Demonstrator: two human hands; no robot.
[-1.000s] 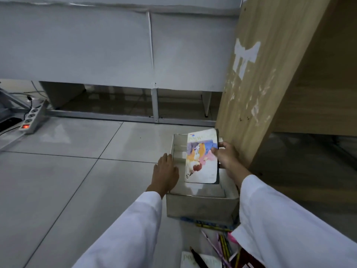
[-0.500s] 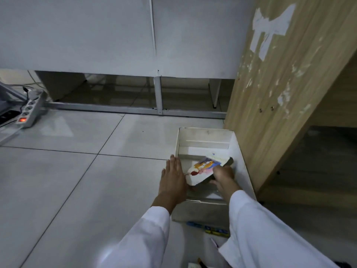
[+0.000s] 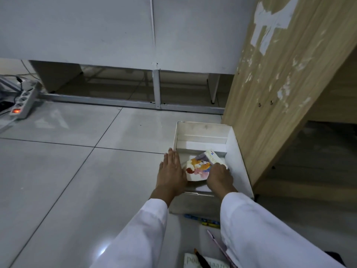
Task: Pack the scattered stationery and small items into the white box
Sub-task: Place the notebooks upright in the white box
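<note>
Head view: right hand [image 3: 219, 176] grips booklet [image 3: 199, 168], lowering into white box [image 3: 238, 151]; left hand [image 3: 171, 171] flat, fingers straight, on box wall. Pencils [image 3: 202, 220], second booklet [image 3: 204, 261] on floor unpacked; early stage.

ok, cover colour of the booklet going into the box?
White booklet with an orange, pink and purple illustration; head view.

One open white cardboard box [image 3: 239, 159] holding one colourful illustrated booklet [image 3: 201, 165]. Two hands beside it. Near the box's front wall, two short crayons [image 3: 201, 220].

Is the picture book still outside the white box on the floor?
No, the right hand holds the picture book down inside the white box, while the left hand rests on its left wall.
</note>
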